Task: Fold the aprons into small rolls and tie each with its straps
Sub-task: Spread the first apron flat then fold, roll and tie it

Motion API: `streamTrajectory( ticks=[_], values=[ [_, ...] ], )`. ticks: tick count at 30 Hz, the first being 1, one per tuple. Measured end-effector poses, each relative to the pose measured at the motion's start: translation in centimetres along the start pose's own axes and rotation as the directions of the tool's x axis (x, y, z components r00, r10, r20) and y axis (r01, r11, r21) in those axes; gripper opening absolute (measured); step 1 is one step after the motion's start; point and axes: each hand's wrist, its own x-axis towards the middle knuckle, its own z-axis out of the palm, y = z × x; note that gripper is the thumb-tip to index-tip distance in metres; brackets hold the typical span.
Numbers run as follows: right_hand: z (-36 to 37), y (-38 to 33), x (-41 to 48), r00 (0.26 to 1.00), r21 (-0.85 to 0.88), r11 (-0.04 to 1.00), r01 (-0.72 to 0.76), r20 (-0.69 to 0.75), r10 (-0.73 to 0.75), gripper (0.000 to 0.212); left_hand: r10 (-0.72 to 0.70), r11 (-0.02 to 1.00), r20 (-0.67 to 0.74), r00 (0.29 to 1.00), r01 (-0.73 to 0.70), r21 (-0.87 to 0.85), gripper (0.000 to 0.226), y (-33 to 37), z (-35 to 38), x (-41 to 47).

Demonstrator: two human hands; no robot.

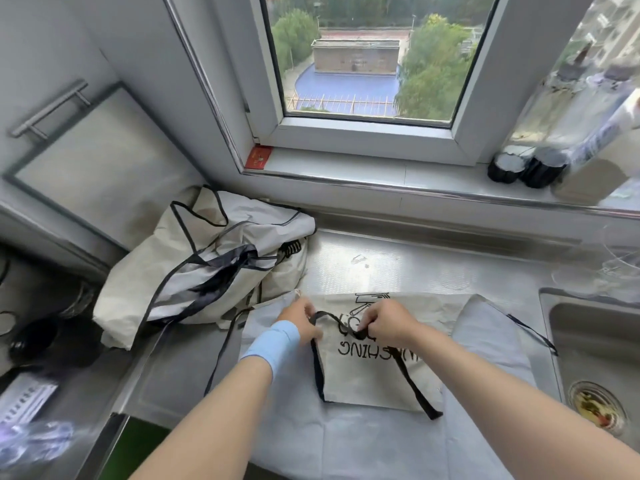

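Observation:
A cream apron (370,379) with black print lies flat on the steel counter in front of me, its pale side flaps spread to both sides. A black neck strap (408,379) loops across its bib. My left hand (303,323), with a blue band on the wrist, pinches the left part of that strap. My right hand (388,322) pinches the strap a little to the right, over the printed letters. A thin waist strap (535,336) trails off to the right. A crumpled heap of more aprons (207,261) lies at the back left.
A sink (595,358) with a drain strainer sits at the right. The window sill (363,174) behind holds dark bottles (526,168) and a red card (258,157). Clear glass dishes (609,261) stand at the far right. A cabinet door with a bar handle is on the left.

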Motion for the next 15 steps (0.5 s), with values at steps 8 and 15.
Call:
streamTrajectory(
  ticks=[8, 15],
  values=[
    [-1.3, -0.9, -1.4, 0.850, -0.257, 0.960, -0.111, 0.476, 0.225, 0.022, -0.307, 0.905, 0.549, 0.777, 0.060, 0.421, 0.028, -0.3, -3.2, -3.5],
    [-0.6, -0.3, 1.7, 0.969, -0.383, 0.920, 0.079, -0.188, -0.161, 0.035, -0.140, 0.990, -0.297, 0.945, 0.130, -0.052, 0.034, 1.1, -2.0, 0.9]
  ],
)
